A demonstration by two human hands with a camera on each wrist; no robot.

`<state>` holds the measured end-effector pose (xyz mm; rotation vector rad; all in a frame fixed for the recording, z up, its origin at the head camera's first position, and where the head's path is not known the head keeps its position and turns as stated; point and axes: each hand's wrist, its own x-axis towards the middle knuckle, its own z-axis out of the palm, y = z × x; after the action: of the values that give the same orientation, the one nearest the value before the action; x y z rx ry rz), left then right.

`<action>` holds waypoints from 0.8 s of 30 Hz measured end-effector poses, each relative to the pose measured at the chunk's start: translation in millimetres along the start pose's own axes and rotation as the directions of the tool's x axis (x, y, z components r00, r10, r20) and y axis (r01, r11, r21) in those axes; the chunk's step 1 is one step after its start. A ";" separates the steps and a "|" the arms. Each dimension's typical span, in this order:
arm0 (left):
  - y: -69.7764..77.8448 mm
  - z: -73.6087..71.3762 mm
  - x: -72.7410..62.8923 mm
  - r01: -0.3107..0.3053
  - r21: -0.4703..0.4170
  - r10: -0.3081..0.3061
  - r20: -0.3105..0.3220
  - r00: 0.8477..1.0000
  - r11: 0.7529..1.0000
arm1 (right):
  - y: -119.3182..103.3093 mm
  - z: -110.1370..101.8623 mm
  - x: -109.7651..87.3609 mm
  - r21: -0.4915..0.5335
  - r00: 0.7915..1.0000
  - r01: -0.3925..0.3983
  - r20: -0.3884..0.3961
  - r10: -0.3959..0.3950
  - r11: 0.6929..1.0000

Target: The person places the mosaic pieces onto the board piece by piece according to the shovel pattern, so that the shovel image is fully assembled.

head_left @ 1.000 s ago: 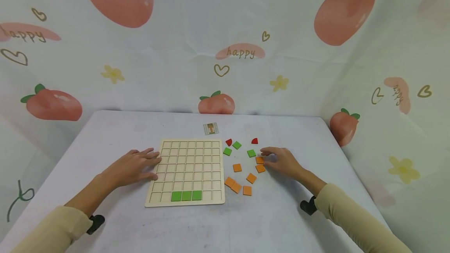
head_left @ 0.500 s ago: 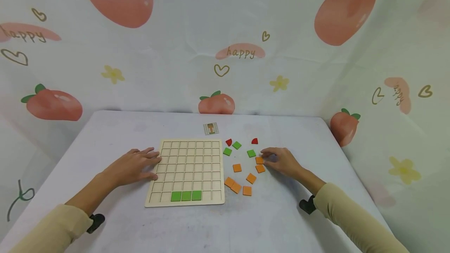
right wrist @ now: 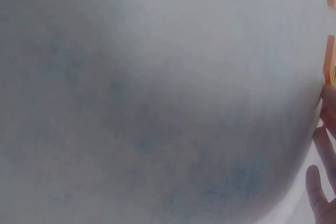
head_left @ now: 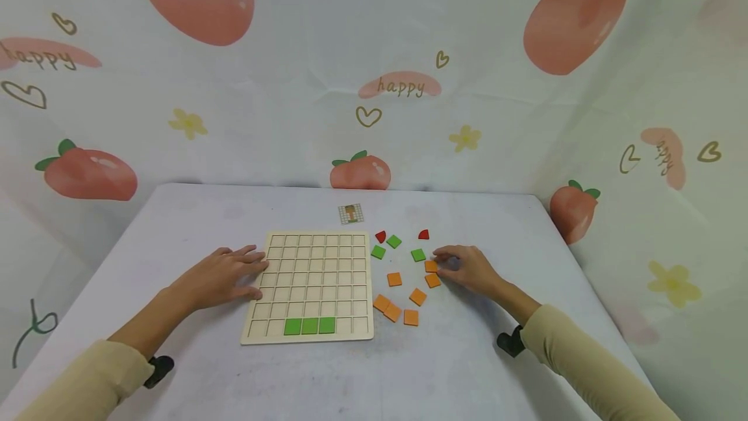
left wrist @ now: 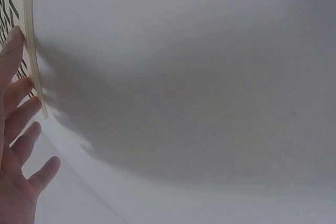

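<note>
In the head view my left hand [head_left: 224, 278] rests at the left edge of a pale wooden grid board [head_left: 312, 288], fingers loosely spread. The left wrist view shows its fingertips [left wrist: 32, 106] on the board's rim. Three green square tiles [head_left: 310, 326] fill cells in the board's front row. My right hand [head_left: 470, 269] lies relaxed at the right of the loose tiles, with thumb and forefinger right at an orange tile [head_left: 431, 266]. A second orange tile [head_left: 432, 280] lies just in front of that one, and a green tile [head_left: 417, 255] behind it.
Between board and right hand lie several more orange tiles [head_left: 394, 279], two green tiles [head_left: 394, 242] and two red quarter-round pieces [head_left: 423, 234]. A small gridded picture card [head_left: 350, 214] lies behind the board. A printed cloth [head_left: 280, 128] hangs behind the white table [head_left: 467, 213].
</note>
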<state>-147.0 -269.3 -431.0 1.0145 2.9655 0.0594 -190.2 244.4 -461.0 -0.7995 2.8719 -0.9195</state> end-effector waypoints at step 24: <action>0.2 0.1 -0.8 -0.006 0.001 0.006 -0.001 1.000 1.000 | -61.0 17.1 40.0 0.087 0.995 0.071 0.057 -0.076 0.994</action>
<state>-146.3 -269.6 -431.1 1.0240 2.9640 0.0585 -193.6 173.7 -436.5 -0.9143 2.7491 -0.9995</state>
